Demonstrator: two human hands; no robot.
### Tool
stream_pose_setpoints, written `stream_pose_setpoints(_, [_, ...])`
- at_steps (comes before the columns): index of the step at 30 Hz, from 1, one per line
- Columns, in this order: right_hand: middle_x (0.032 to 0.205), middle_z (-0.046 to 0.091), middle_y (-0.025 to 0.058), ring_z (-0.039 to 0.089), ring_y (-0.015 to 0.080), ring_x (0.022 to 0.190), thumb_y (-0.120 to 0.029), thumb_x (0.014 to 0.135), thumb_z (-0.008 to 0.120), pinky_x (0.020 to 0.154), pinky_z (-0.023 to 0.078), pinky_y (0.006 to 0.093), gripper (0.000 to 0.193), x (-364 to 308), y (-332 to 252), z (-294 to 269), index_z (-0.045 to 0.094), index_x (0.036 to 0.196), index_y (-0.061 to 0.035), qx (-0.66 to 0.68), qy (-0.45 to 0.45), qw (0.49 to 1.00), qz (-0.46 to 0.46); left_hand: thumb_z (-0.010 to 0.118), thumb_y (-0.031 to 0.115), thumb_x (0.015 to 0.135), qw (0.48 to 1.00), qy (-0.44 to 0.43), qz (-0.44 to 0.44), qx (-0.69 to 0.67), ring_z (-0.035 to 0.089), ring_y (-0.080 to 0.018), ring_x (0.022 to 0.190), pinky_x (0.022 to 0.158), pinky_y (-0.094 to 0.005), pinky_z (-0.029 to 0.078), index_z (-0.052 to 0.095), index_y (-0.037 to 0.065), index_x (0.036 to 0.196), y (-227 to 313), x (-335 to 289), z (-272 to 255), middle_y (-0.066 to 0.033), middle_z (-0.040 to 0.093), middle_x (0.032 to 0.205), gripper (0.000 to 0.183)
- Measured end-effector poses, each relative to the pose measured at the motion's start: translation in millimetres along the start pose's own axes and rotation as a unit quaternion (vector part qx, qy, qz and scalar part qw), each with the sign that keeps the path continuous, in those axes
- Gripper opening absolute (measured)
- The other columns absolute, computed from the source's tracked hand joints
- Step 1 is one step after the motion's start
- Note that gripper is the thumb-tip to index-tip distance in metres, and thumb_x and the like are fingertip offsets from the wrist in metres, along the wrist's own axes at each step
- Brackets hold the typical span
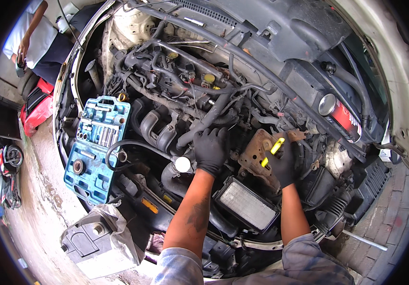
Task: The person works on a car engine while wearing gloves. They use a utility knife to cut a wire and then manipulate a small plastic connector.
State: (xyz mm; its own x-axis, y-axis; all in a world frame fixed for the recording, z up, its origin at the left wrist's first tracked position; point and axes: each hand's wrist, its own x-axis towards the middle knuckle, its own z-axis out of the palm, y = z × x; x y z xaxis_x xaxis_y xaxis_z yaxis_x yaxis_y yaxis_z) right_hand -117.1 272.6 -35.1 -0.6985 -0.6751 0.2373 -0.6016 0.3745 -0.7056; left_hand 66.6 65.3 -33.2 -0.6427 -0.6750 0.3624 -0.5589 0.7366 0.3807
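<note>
A filter [248, 205] sits between the forearms [293, 209], near the engine bay [267, 245]'s front edge; a toolbox [97, 151] crowds the left edge. Right hand [283, 164] grips a yellow handle [277, 145] over a rusty plate [252, 153]; left hand [211, 149], grip unclear, meets a hose [188, 138].

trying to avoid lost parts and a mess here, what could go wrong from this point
The slim yellow object in the right hand could slip and drop past the rusty metal bracket beneath it. The open blue socket case might tip if bumped, spilling its sockets. The red-and-black spray can appears to lie on its side, so a knock may set it rolling.
</note>
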Motion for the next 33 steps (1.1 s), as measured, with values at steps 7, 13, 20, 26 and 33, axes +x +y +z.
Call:
stream_pose_setpoints(7, [0.1,0.066,0.0096,0.068,0.0237,0.095,-0.009,0.082,0.089,0.083,0.056,0.0406,0.038,-57.1,56.6,-3.0,0.065,0.109,0.0011,0.083,0.073,0.982,0.156,0.063,0.029,0.094,1.0,0.024,0.004,-0.007,0.067,-0.0277,0.088,0.077,-0.0475,0.045,0.072,0.014,0.101,7.6,2.9,3.8,-0.0044,0.071,0.089,0.018])
stream_pose_setpoints(13, [0.101,0.073,0.0163,0.072,0.0319,0.09,-0.019,0.087,0.081,0.082,0.056,0.0417,0.031,-77.5,56.7,11.6,0.071,0.109,0.0016,-0.104,-0.035,0.976,0.189,0.064,0.028,0.095,1.0,0.01,0.004,0.006,0.066,-0.028,0.086,0.078,-0.0474,0.045,0.071,0.014,0.1,3.4,0.8,-1.5,-0.0049,0.071,0.09,0.017])
stream_pose_setpoints(20, [0.11,0.073,0.0201,0.071,0.037,0.1,-0.016,0.097,0.061,0.088,0.056,0.0444,0.039,-54.4,56.4,20.4,0.063,0.134,-0.0007,0.077,-0.011,0.987,0.138,0.065,0.027,0.095,0.999,0.014,0.003,-0.03,0.067,-0.0278,0.089,0.079,-0.0475,0.044,0.072,0.014,0.107,13.3,6.1,-4.8,-0.0049,0.071,0.09,0.019])
stream_pose_setpoints(26, [0.1,0.073,0.0199,0.072,0.0319,0.084,-0.023,0.104,0.067,0.076,0.056,0.0403,0.037,-13.5,-66.6,43.8,0.064,0.132,0.0003,0.155,-0.09,0.984,-0.004,0.066,0.022,0.09,0.998,-0.025,-0.029,-0.045,0.07,-0.0293,0.095,0.083,-0.0468,0.044,0.072,0.014,0.123,11.5,7.1,-8.7,-0.009,0.075,0.1,0.034])
stream_pose_setpoints(33, [0.119,0.074,0.0235,0.074,0.0399,0.107,-0.025,0.1,0.074,0.091,0.059,0.042,0.047,8.7,-72.8,78.0,0.064,0.138,0.0,0.187,-0.104,0.973,-0.082,0.069,0.021,0.08,0.999,-0.03,-0.015,-0.008,0.07,-0.0296,0.093,0.081,-0.0458,0.043,0.072,0.01,0.123,5.5,5.0,-6.8,-0.0076,0.075,0.099,0.045])
